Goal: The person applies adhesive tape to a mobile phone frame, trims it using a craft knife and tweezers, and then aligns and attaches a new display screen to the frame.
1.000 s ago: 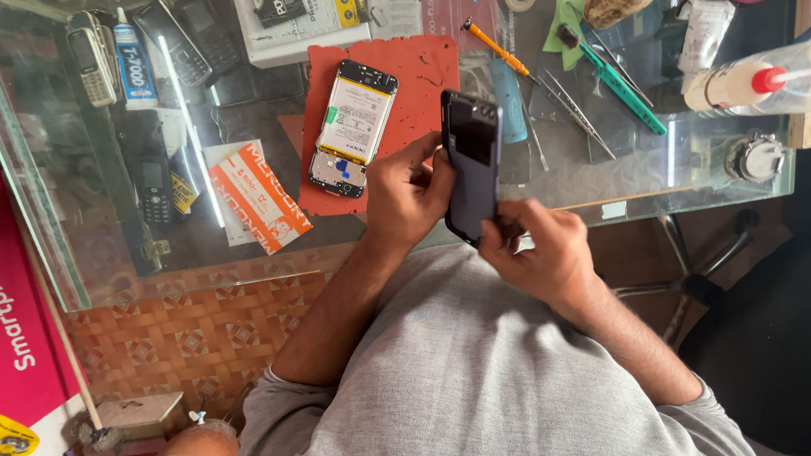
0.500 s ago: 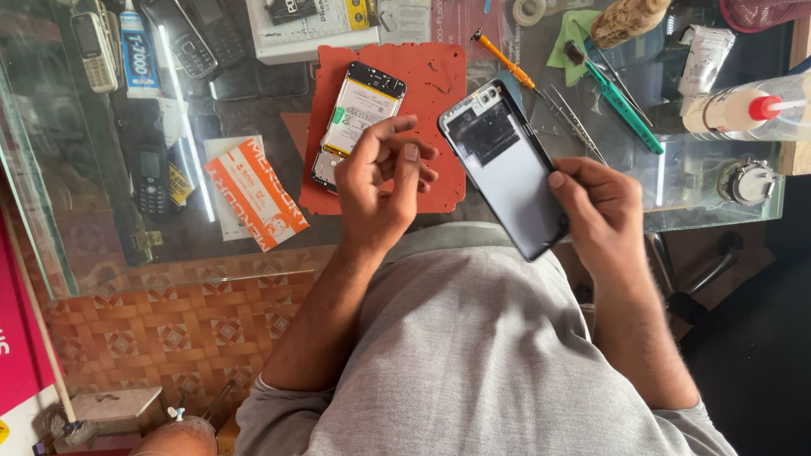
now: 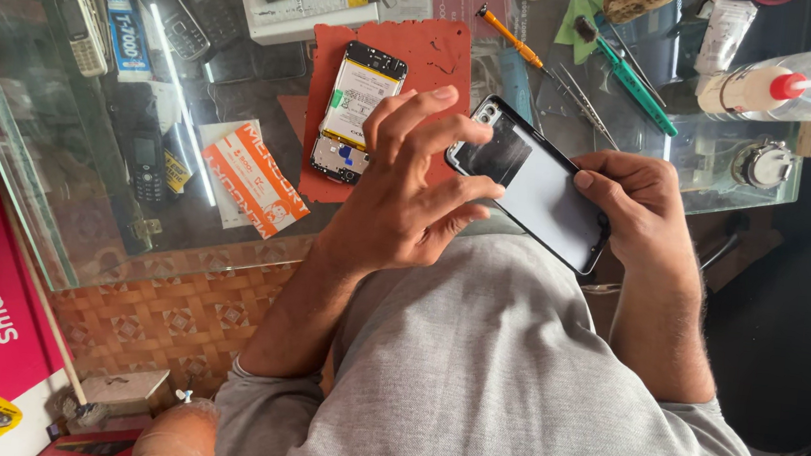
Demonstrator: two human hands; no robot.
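Two hands hold one black rectangular phone back cover (image 3: pixel 538 186), inner face up, above the near edge of the glass-topped counter (image 3: pixel 63 227). The right hand (image 3: pixel 646 215) grips its right end, thumb on the pale inner surface and fingers curled underneath. The left hand (image 3: pixel 408 194) pinches the cover's left end beside the camera opening, thumb against the edge, the other fingers spread and lifted.

Step in hand, as judged: inspecting or cleaning the removed cover's inner face. The next move calls for a steady grip by the edges and a light touch near the camera opening.

The opened phone body with white battery (image 3: pixel 359 111) lies on the red rubber work mat (image 3: pixel 421 53), just left of the cover.

Containers: the glass case under the counter holds several old handsets, including a black keypad phone (image 3: pixel 144 164), and an orange-and-white packet (image 3: pixel 255 181). A clear plastic squeeze bottle with red nozzle (image 3: pixel 809 85) lies far right; its contents cannot be told.
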